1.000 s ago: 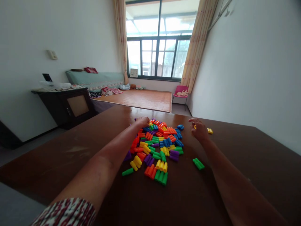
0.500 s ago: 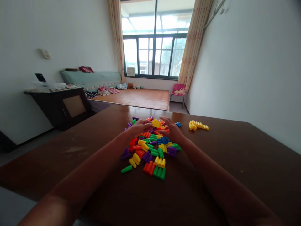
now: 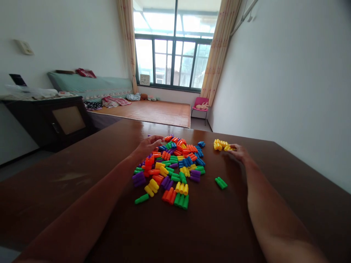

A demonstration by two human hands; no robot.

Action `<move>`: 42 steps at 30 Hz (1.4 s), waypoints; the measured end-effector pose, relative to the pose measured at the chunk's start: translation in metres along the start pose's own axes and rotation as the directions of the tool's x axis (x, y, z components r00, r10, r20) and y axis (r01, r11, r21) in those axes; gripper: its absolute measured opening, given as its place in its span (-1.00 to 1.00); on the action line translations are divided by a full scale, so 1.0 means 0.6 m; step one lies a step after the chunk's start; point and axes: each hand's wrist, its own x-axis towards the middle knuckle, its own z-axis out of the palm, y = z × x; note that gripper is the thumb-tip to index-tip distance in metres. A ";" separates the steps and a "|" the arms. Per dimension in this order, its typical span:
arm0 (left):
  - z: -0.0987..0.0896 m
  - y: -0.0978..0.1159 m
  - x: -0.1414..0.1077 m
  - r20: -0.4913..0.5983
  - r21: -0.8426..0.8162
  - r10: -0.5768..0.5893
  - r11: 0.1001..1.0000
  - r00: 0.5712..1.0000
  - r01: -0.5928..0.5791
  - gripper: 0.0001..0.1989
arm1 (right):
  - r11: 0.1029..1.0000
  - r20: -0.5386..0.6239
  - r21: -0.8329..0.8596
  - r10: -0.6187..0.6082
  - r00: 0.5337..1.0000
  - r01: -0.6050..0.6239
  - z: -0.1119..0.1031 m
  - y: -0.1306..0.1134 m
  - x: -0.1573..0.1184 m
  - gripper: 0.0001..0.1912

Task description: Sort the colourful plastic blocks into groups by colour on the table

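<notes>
Colourful plastic toy blocks shaped like joined tubes lie in a loose pile [image 3: 175,164] on the brown table. My left hand [image 3: 149,145] hovers at the pile's far left edge, its fingers stretched out and holding nothing. Off to the right, my right hand [image 3: 239,152] pinches a yellow block [image 3: 229,148] between its fingertips. That block is right beside a small group of yellow blocks [image 3: 218,144]; whether they touch is hard to tell. A green block [image 3: 221,183] rests alone, nearer to me than my right hand.
The glossy table [image 3: 219,226] fills the foreground. Beyond it stand a bed [image 3: 156,111] with a mat and a pink chair [image 3: 201,104] holding a soft toy. A dark cabinet [image 3: 44,120] is at the left, and a window [image 3: 172,62] with curtains is behind.
My right hand has moved right with the yellow block, from above the pile to the yellow group. My left hand has let go and shifted left. The lone green block has come into view.
</notes>
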 end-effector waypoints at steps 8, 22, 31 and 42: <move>-0.026 -0.039 0.019 -0.086 0.112 0.096 0.990 0.992 -0.086 -0.51 | 0.991 -0.113 0.090 -0.093 0.989 0.104 0.036 0.046 0.005 -0.67; 0.033 -0.015 -0.034 0.695 0.528 0.176 0.534 0.697 -0.660 -0.74 | 0.871 0.013 0.085 -0.487 0.874 0.484 0.052 -0.170 -0.054 -0.72; -0.046 0.014 -0.012 0.459 0.663 0.070 0.636 0.885 -0.395 -0.74 | 0.854 0.042 0.082 -0.517 0.855 0.513 0.057 -0.204 -0.072 -0.75; -0.019 0.043 -0.045 0.499 0.843 -0.283 0.378 0.819 -0.383 -0.65 | 0.832 0.053 0.075 -0.554 0.831 0.550 0.058 -0.215 -0.078 -0.75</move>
